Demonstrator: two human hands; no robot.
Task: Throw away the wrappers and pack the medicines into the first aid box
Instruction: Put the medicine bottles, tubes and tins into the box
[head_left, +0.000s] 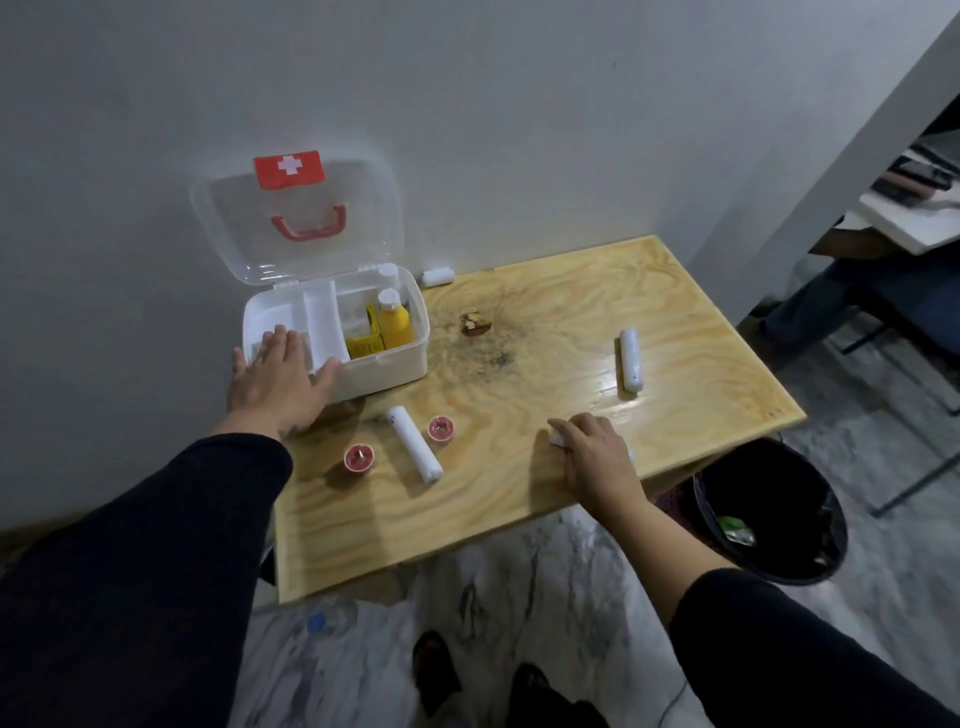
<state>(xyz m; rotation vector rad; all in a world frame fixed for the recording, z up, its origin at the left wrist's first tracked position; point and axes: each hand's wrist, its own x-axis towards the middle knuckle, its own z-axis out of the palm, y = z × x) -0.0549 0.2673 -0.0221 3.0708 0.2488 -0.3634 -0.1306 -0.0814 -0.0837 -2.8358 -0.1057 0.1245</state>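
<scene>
Left hand (280, 376) rests flat, fingers spread, on the open first aid box (384, 358) at centre left; right hand (597, 457) covers a small white item (557, 439) on the table (519, 499), grip unclear; bin (769, 514) lower right

Showing white on the first aid box (382, 366), with a red patch (289, 169) bearing a white cross and a red handle (308, 229) on its clear lid. Glowing yellow on the bottle (395, 326) inside. Swirling pale wood grain across the surface (545, 415), darkening around a stain (488, 353). Gleaming black on the bin (769, 514).
</scene>
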